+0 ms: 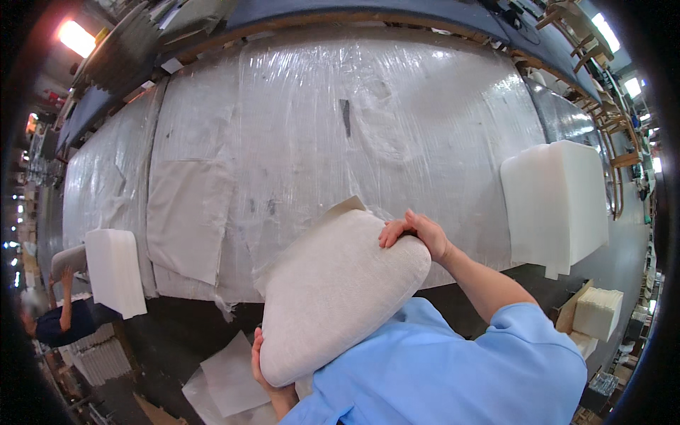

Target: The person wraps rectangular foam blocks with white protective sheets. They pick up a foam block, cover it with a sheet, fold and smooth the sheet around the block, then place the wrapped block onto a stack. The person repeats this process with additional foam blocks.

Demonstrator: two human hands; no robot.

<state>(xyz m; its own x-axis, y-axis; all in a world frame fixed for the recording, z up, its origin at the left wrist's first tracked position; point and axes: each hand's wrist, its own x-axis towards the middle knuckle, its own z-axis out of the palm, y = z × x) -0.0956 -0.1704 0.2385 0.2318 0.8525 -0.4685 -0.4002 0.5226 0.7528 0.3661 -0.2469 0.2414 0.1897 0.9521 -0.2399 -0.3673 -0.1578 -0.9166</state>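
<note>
A light beige fabric-covered cushion [340,290] with rounded corners is tilted against my body at the table's front edge. My right hand [418,232] grips its upper right corner, fingers curled over the top face. Around the lower left corner wraps my left hand [265,361], partly hidden beneath the cushion. Behind the cushion's far edge, a flap of beige cloth [346,206] sticks up; whether it is attached to the cushion I cannot tell. Another flat piece of beige cloth [188,216] lies on the table to the left.
The table [304,142] is wrapped in clear plastic film. White foam stacks stand at its right end [556,202] and left end [115,273]. A co-worker [67,319] holds a cushion [69,263] at far left. White sheets [237,375] lie below, left of me.
</note>
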